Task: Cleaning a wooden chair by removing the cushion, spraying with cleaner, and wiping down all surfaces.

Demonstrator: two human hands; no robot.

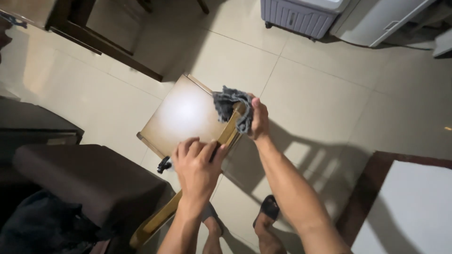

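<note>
At mid-frame, the right hand (pixel 259 120) clutched a grey rag (pixel 232 107) in closed fingers against the wooden chair (pixel 186 115) edge, while the left hand (pixel 197 165) gripped the chair's rail just below.

No packages, labels, signs or screens can be made out anywhere in the head view.

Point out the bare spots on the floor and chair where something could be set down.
The chair seat is bare left of the grey cloth held by the right hand. Open floor tiles lie between the chair, the white table and the grey slatted unit. It is crowded at the chair's near edge, gripped by the left hand, beside the dark sofa.
</note>
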